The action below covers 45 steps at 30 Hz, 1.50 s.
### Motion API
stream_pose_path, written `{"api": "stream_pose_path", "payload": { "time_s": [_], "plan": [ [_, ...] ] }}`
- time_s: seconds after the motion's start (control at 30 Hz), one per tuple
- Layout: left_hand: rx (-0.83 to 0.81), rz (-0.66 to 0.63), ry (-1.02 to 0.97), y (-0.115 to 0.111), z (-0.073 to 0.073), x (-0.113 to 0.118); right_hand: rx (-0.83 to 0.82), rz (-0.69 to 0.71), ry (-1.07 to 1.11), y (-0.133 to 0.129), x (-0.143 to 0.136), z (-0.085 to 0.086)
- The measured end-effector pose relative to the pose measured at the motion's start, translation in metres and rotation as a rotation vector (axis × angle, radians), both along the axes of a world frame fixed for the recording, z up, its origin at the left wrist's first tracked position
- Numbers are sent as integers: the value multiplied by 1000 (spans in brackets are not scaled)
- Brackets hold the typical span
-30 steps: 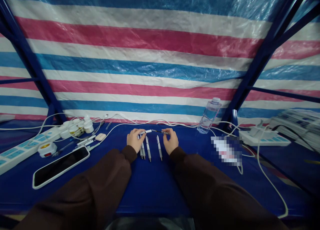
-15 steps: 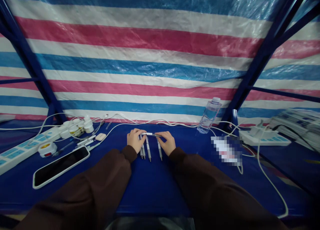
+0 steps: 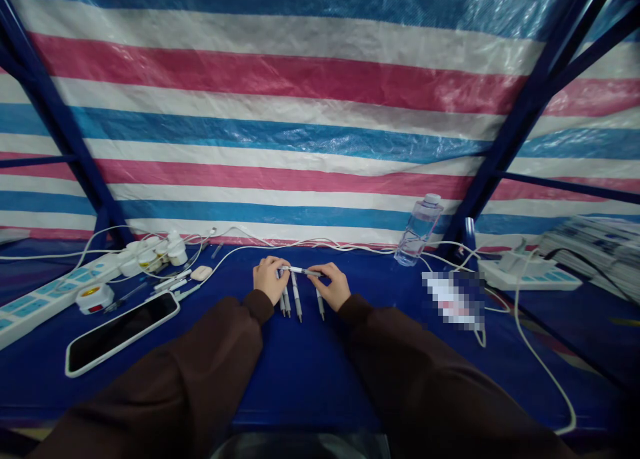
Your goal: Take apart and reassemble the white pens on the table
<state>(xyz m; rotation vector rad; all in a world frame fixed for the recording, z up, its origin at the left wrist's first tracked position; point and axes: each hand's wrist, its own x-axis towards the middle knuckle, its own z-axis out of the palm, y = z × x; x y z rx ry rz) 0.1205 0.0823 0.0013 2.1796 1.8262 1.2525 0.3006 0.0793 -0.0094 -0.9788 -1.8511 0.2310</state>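
Observation:
A white and grey pen (image 3: 303, 270) lies crosswise between my two hands. My left hand (image 3: 271, 278) pinches its left end, and my right hand (image 3: 333, 286) closes on its grey right end. Below it, several similar pens rest on the blue table: one (image 3: 297, 298) points toward me near the middle, and a pair (image 3: 287, 303) sits partly under my left hand. Another pen (image 3: 320, 304) lies beside my right hand, its upper part hidden by the fingers.
On the left are a phone (image 3: 123, 334), a white power strip (image 3: 60, 292) with plugs, and a small earphone case (image 3: 201, 273). At the right stand a clear bottle (image 3: 419, 231), a second power strip (image 3: 530, 274) and stacked papers (image 3: 600, 246). White cables (image 3: 320, 244) run along the back.
The crosswise pen has tilted slightly, its right end now a little lower. Both hands have barely shifted and keep their hold; the pens on the table stay put.

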Motion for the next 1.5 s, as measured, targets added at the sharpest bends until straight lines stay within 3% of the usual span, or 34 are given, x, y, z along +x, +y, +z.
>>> {"api": "stream_pose_path", "payload": {
  "time_s": [0.37, 0.53, 0.9, 1.1, 1.3, 1.4, 1.5],
  "plan": [
    [29, -4, -21, -1, 0, 1, -26, -60, -110, -1, 0, 1],
    [11, 21, -30, -1, 1, 1, 52, -62, -120, -1, 1, 2],
    [45, -34, 35, -2, 0, 1, 152, -111, -432, -4, 3, 5],
    [9, 22, 0, 3, -2, -2, 128, -276, -370, 0, 6, 0],
    [9, 80, -63, 7, -5, -4, 40, -346, -292, -2, 3, 5],
    [11, 77, -204, 12, -8, -6, -45, -368, -172, 1, 5, 3],
    [-23, -18, -456, 19, -12, -7, -104, -353, -51, 4, 7, 1]
  ]
}}
